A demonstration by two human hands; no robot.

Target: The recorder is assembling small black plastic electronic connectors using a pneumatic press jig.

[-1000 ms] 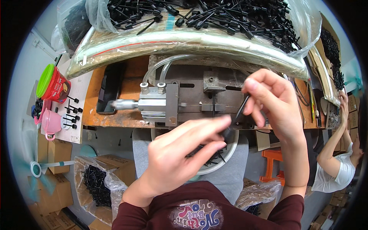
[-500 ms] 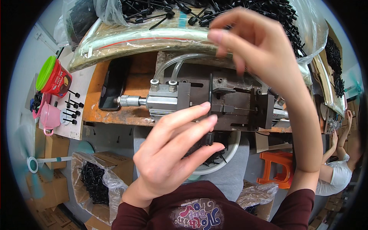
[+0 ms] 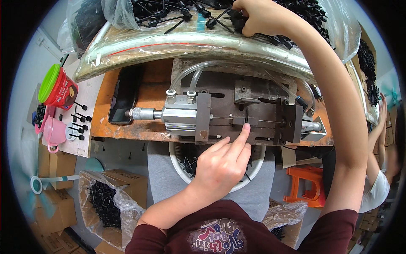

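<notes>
My left hand is over the front edge of a metal fixture. Its index finger is stretched out, the tip touching a thin black rod that stands across the small centre block. The other fingers are partly bent, and nothing shows in them. At the far side my right hand reaches into a heap of black plastic parts with knobbed heads and thin stems. Its thumb and fingers close round a black stemmed part at the heap's near edge; the fingertips are partly hidden.
Clear air hoses arch over the fixture. A white basket with black parts sits on my lap. To the left stand a red bucket, a pink cup and a lined carton. An orange stool and another person are at right.
My right hand has moved up and away, onto the heap. My left hand has shifted right; the long upright black part beside its fingers is gone, and its index finger now touches the fixture's centre.
</notes>
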